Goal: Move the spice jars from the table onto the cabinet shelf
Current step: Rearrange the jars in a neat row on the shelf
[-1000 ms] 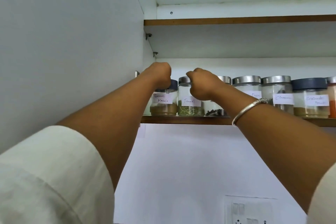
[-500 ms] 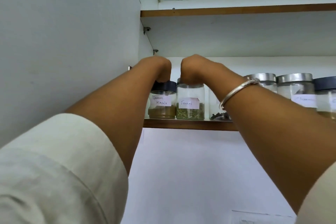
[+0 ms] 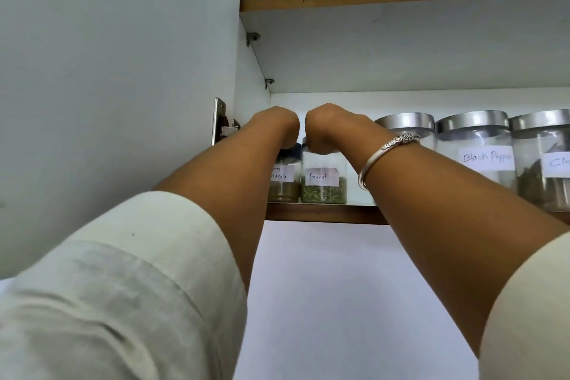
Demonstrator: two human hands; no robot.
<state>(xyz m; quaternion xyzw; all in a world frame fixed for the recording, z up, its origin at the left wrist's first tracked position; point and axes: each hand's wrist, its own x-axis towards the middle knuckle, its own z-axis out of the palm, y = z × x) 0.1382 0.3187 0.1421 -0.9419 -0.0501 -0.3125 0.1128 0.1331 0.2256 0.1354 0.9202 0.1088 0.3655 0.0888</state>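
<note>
Reaching: you have both arms stretched up to the left end of the cabinet shelf (image 3: 324, 212), each hand capping one jar from above.
Left hand: your left hand (image 3: 274, 125) is curled down over the dark lid of the garam masala jar (image 3: 283, 180); it looks closed on the lid, though the fingers are hidden behind the knuckles.
Right hand: your right hand (image 3: 328, 128) is curled over the top of the fennel jar (image 3: 324, 180), closed on its lid as far as the view shows; a silver bangle (image 3: 381, 157) sits on that wrist.
Jar positions: both jars stand upright on the shelf, near its front edge, just beside each other or touching. The masala jar is nearest the cabinet side wall (image 3: 251, 71).
Neighbours: a black pepper jar (image 3: 476, 151) and more steel-lidded jars stand further right, apart from the fennel jar, with your right forearm crossing the gap.
Key relation: each jar hangs straight below its own hand, long axis vertical, so any release means lifting straight up. A sideways pull would likely tip them.
Stage: judging from their seating, these two jars seem placed, and letting go is what remains.
Risk: the front edge is close, so a nudge toward you could drop a jar.
Worktop: out of view, so remaining jars cannot be counted.
</note>
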